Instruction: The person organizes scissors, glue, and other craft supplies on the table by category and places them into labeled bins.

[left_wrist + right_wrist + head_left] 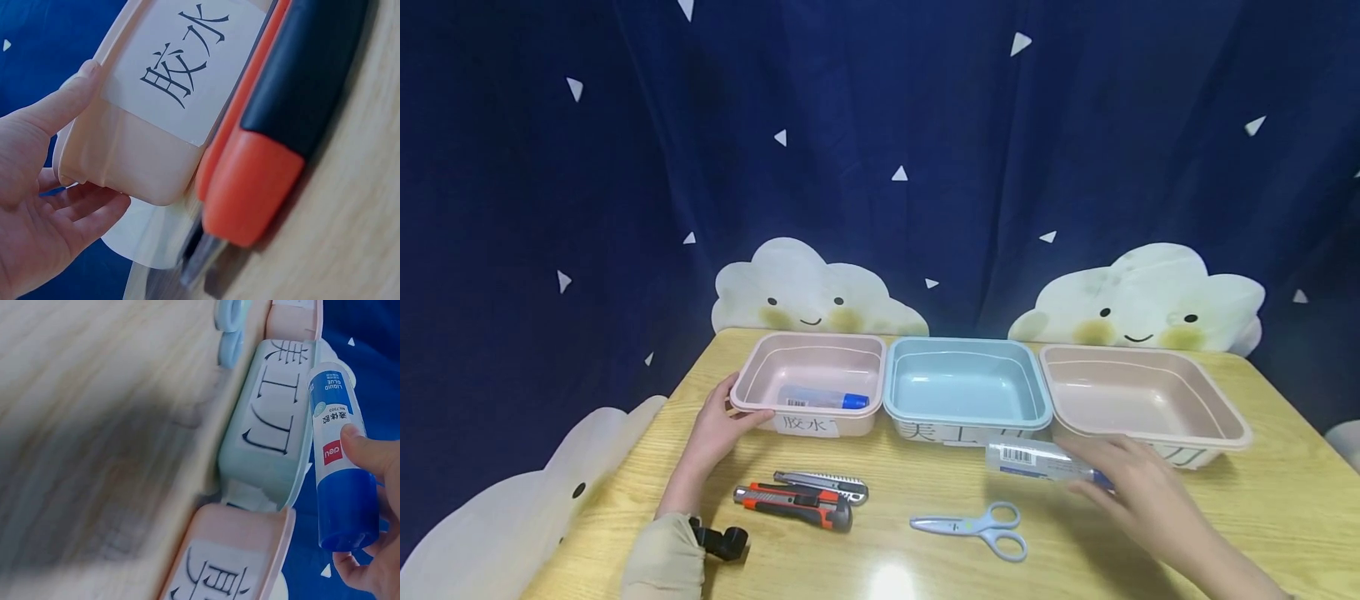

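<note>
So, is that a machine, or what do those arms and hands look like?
They are a person's. The left hand and right hand are bare, with no gloves or rings showing. A wrinkled beige sleeve shows on the left, with a small black fitting at its edge. The right forearm looks bare.

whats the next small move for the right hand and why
Likely the right hand should carry its glue bottle left, over the leftmost pink bin: that bin's label reads 胶水 (glue), and a similar bottle lies inside it.
</note>
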The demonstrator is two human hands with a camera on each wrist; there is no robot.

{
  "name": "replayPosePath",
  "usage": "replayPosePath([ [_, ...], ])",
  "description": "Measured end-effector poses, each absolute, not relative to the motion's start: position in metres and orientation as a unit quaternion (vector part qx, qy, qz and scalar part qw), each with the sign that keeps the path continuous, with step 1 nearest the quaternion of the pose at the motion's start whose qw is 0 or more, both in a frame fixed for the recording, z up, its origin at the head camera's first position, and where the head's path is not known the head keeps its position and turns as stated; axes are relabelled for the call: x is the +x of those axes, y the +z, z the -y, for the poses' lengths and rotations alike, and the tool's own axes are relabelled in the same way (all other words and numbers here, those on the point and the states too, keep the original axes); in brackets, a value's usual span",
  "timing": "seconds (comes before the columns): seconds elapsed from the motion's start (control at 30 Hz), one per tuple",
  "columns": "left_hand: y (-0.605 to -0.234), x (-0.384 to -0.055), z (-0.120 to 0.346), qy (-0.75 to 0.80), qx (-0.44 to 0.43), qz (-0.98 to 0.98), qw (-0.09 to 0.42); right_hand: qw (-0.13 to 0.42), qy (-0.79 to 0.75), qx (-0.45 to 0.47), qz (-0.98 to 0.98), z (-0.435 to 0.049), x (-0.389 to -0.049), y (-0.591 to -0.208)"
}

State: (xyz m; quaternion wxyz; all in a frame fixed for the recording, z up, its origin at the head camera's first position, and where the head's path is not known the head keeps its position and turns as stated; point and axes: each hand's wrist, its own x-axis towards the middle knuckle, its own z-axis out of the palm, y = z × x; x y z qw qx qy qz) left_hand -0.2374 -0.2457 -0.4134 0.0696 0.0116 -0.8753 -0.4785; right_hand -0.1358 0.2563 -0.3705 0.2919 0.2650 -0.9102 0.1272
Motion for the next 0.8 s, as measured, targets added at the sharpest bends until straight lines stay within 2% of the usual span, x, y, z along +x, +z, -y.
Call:
replayPosePath([
  [0.37, -0.416, -0.24, 0.248, -0.476, 0.008, 0.876, 0.072, 0.315, 0.157, 0.301, 0.886, -0.237, -0.157, -0.357],
  [0.8, -0.418, -0.24, 0.248, -0.48, 0.009, 0.875, 0.068, 0.282, 0.175, 0.314, 0.89, -0.2, -0.192, -0.354],
])
